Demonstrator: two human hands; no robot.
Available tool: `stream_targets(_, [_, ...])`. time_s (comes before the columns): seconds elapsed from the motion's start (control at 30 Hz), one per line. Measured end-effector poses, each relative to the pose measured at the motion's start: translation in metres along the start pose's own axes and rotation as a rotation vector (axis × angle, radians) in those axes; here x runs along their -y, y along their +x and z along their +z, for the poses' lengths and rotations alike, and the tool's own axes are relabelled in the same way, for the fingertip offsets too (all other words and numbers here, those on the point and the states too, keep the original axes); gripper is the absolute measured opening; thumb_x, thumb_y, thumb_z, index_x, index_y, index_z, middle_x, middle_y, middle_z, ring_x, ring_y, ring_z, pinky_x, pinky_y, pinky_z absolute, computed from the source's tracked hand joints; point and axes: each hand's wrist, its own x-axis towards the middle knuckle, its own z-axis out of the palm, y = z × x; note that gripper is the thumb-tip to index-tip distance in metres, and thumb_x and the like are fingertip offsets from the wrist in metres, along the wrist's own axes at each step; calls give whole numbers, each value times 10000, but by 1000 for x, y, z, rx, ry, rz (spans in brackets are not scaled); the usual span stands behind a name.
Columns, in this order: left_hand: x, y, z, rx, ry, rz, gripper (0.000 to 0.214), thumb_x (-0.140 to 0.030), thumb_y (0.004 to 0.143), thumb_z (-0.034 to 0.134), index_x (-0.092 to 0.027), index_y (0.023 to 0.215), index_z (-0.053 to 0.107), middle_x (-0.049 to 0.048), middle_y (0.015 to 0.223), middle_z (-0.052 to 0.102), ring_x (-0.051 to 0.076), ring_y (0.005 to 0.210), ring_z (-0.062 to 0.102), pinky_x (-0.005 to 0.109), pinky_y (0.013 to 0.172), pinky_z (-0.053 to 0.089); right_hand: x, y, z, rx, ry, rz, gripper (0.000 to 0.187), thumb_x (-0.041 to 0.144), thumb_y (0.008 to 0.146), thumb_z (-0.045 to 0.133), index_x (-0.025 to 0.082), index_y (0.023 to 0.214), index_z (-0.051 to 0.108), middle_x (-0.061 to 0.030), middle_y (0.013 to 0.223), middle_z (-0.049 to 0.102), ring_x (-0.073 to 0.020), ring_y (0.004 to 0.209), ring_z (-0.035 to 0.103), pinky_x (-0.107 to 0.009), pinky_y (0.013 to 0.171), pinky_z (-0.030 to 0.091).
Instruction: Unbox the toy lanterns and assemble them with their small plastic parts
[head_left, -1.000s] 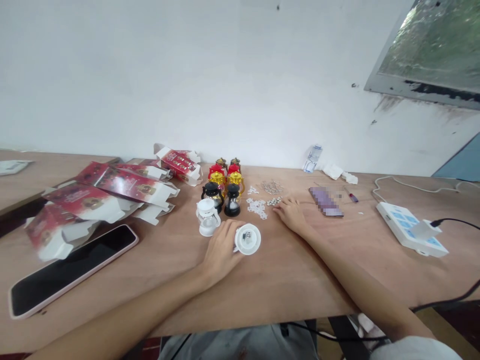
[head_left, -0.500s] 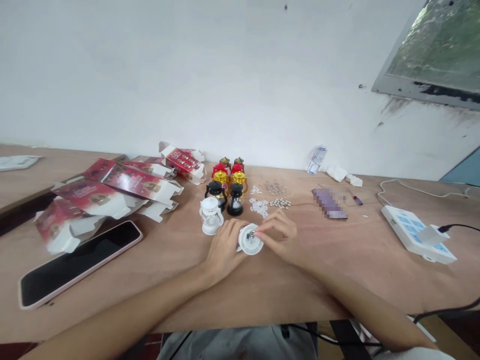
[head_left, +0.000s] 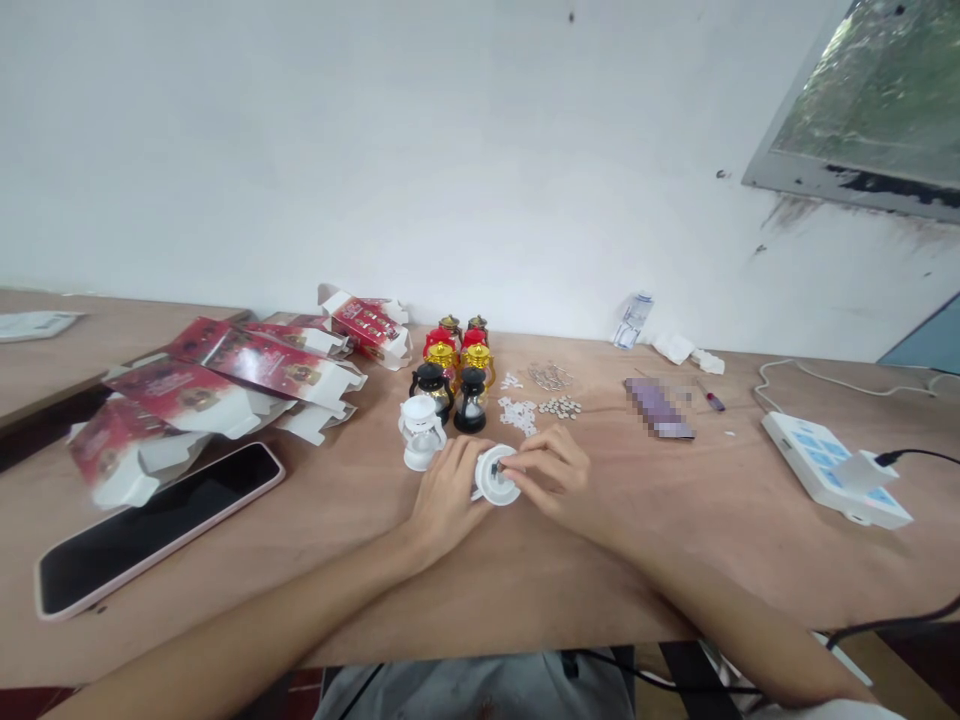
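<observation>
My left hand [head_left: 448, 495] is wrapped round a small white lantern [head_left: 498, 488], its round open base turned up towards me. A dark and metallic compartment shows in the middle of that base. My right hand [head_left: 553, 472] comes from the right with thumb and forefinger pinched at this compartment; whatever is between the fingertips is too small to make out. Just beyond my left hand a second white lantern [head_left: 421, 435] stands upright. Behind it are black lanterns [head_left: 471, 402], gold lanterns [head_left: 477, 358] and red lanterns [head_left: 439, 340] in two rows.
Small white plastic pieces [head_left: 517, 415], button cells [head_left: 560, 407] and little metal parts [head_left: 550, 376] lie in piles beyond my hands. Flattened red boxes [head_left: 247, 365] and a phone [head_left: 161, 530] are on the left. A screwdriver [head_left: 715, 402] and a power strip [head_left: 810, 460] lie right.
My right hand's fingertips have shifted slightly left and deeper over the lantern's base. The held lantern has moved a touch up and left. Everything else is the same.
</observation>
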Motion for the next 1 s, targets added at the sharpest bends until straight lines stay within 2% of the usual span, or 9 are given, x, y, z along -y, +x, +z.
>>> stream_targets(0.17, [1, 0, 1, -1, 40, -10, 292, -323, 804, 574, -198, 1057, 500, 72, 1029, 575, 259, 957, 533, 389, 798, 436, -6, -2, 0, 6, -209, -242, 142, 139, 812, 602, 220, 923, 636, -20, 778, 670, -146, 685, 517, -313, 607, 360])
stream_targets(0.3, [0, 1, 1, 4, 56, -21, 299, -324, 798, 587, -194, 1053, 501, 72, 1028, 578, 261, 958, 536, 389, 796, 437, -7, -2, -1, -7, -225, -258, 99, 148, 813, 593, 221, 872, 626, -12, 753, 669, -144, 675, 518, -308, 600, 362])
stream_targets(0.43, [-1, 0, 0, 16, 79, -7, 303, -349, 808, 578, -195, 1058, 504, 76, 1033, 583, 263, 953, 540, 389, 792, 436, 0, 0, -2, 12, -72, -77, 80, 146, 805, 595, 220, 817, 621, -13, 744, 652, -144, 696, 533, -315, 654, 411])
stream_targets(0.57, [-2, 0, -3, 11, 131, 34, 297, -360, 817, 562, -193, 1058, 517, 82, 1023, 587, 269, 939, 544, 390, 777, 432, 5, 4, -3, 18, 216, 268, 57, 233, 783, 639, 203, 791, 592, -40, 862, 627, -161, 842, 586, -320, 750, 469])
stream_targets(0.67, [-1, 0, -4, 15, 163, 55, 310, -364, 815, 562, -186, 1064, 521, 88, 1022, 584, 272, 931, 543, 394, 769, 430, 5, 2, 1, 92, 480, 544, 162, 287, 753, 671, 206, 848, 567, -32, 908, 650, -157, 828, 615, -297, 714, 498])
stream_targets(0.73, [-1, 0, -5, 17, 177, 68, 326, -373, 813, 560, -184, 1075, 517, 92, 1021, 582, 272, 925, 542, 393, 764, 429, 4, 0, 3, 127, 592, 627, 167, 304, 761, 667, 206, 854, 570, -25, 881, 663, -144, 771, 626, -279, 677, 513])
stream_targets(0.8, [0, -1, -4, 12, 185, 75, 320, -379, 817, 547, -182, 1068, 514, 92, 1007, 580, 267, 916, 541, 387, 757, 430, 4, -2, 3, 106, 566, 572, 127, 289, 779, 651, 207, 853, 588, -30, 884, 673, -143, 782, 635, -278, 692, 521])
stream_targets(0.93, [1, -2, -2, -9, 194, 79, 291, -385, 823, 529, -176, 1024, 509, 88, 969, 576, 259, 897, 539, 376, 745, 429, 7, -1, -3, 82, 332, 247, 126, 175, 838, 567, 204, 950, 617, -69, 975, 680, -152, 918, 638, -301, 818, 513])
stream_targets(1.0, [1, -2, -2, -10, 197, 89, 298, -380, 818, 540, -175, 1032, 505, 89, 978, 578, 261, 900, 537, 377, 747, 425, 9, 1, -6, 86, 276, 165, 152, 140, 860, 525, 192, 967, 619, -90, 1000, 675, -150, 949, 635, -296, 832, 513])
